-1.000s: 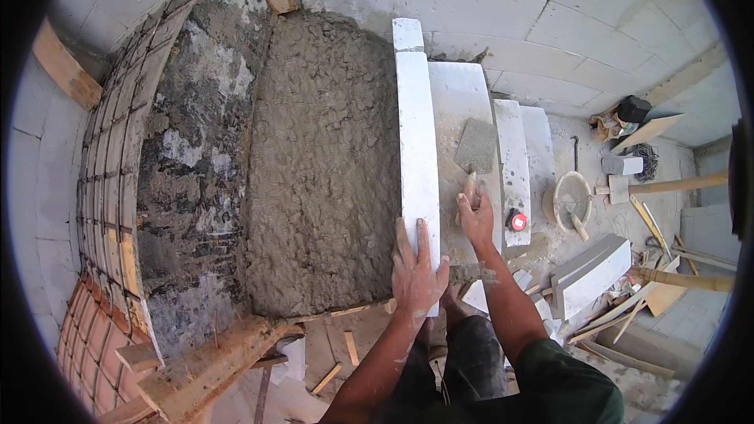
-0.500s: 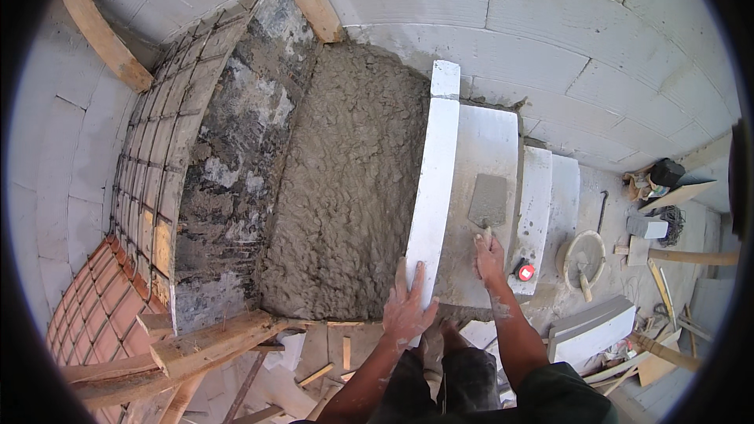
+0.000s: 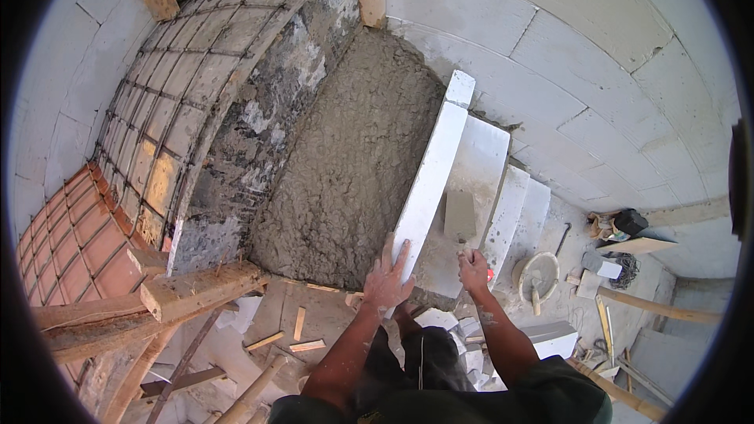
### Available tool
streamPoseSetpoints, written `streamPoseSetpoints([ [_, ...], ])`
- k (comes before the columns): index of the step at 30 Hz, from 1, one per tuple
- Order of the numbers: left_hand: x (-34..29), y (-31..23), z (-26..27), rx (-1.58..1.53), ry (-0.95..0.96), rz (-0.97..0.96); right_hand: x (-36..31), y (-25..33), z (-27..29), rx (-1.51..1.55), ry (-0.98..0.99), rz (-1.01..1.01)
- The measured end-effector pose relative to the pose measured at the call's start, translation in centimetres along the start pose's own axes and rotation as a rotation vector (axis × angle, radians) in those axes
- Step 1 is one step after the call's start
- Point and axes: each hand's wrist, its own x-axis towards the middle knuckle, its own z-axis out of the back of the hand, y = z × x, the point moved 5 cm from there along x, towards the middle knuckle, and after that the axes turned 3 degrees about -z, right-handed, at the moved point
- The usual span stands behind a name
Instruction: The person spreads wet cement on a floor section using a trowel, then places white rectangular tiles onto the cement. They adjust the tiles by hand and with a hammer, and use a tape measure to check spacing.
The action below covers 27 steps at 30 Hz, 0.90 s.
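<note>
My left hand (image 3: 386,278) lies on the near end of a long white block strip (image 3: 430,173), its fingers stretched out along the top. That strip edges a bed of wet grey concrete (image 3: 353,126) on its left. A closed fist, my right hand (image 3: 473,270) grips the handle of a trowel (image 3: 459,216). The trowel's flat, mortar-coated blade points away from me over the light step surface (image 3: 481,149) right of the strip. Just behind my right hand shows a sliver of a red round object (image 3: 491,275), mostly hidden.
Left of the concrete stands a stained board (image 3: 259,110), with a rebar grid (image 3: 188,78) beyond it. A timber beam (image 3: 196,292) juts in at lower left. Lower white steps (image 3: 528,216) descend rightward to a bucket (image 3: 538,276) with a handled tool. Block offcuts lie near my feet.
The view has turned, so the strip leans more to the right. Both hands keep their places at strip and trowel. My right hand now covers most of the red object.
</note>
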Motion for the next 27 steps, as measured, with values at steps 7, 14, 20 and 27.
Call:
streamPoseSetpoints([
  [7,-2.2,1.7,1.3,-0.151,0.000,0.068,-0.1,1.1,-1.9,0.045,0.008,0.053],
  [14,-17.7,11.7,0.7,-0.464,-0.099,0.289,-9.7,-6.3,-2.2,0.038,0.022,-0.207],
  [20,-40.8,29.4,-4.5,-0.301,0.080,1.050,-17.7,-8.4,-5.2,-0.093,0.293,-0.293],
  [27,-54.4,27.8,-7.2,-0.472,-0.450,1.457,-17.6,-3.7,-7.7,-0.339,0.754,-0.073],
])
